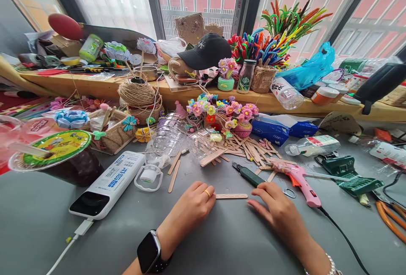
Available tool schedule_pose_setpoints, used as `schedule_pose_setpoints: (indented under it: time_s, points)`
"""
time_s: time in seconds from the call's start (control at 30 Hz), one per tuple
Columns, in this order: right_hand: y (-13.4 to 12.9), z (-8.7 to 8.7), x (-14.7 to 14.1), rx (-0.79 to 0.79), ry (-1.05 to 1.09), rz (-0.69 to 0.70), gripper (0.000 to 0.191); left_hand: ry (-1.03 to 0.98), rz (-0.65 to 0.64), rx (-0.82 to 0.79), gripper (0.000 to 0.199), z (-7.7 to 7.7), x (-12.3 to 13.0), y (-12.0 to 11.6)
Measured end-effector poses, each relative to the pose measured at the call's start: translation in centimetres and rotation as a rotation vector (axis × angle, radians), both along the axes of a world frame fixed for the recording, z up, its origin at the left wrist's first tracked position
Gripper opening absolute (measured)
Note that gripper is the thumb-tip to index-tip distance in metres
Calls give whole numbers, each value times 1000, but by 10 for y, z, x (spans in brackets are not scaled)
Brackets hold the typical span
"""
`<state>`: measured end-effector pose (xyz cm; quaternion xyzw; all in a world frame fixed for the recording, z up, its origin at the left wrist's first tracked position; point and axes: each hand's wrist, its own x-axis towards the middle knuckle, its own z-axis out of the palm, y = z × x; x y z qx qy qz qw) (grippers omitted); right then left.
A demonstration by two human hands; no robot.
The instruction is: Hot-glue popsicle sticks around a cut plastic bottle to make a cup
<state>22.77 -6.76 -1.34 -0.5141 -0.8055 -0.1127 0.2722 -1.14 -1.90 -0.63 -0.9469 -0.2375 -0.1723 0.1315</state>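
A wooden craft stick [232, 196] lies flat on the grey table, with wavy marks along its top. Curled fingers of my left hand [198, 201] cover its left end and pin it down. My right hand [275, 205] is just beyond the stick's right end, thumb and fingers apart, with nothing visible between them. Its fingertips are at the near end of a dark green cutter [250, 176]; whether they touch it I cannot tell. Right of that hand lies a pink hot glue gun [303, 184] with a glue stick in its back.
Behind my hands spreads a pile of loose craft sticks [256, 150]. At left are a lidded drink cup [63, 160] and a white power bank [111, 186] on a cable. A green case [349, 175] and orange-handled pliers [388, 215] lie at right.
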Motion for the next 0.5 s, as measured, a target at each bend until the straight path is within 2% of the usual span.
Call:
schedule_pose_setpoints:
  time_s: [0.5]
  points:
    - [0, 0, -2, -15, -28, -24, 21, 23, -17, 35, 19, -1, 3, -1]
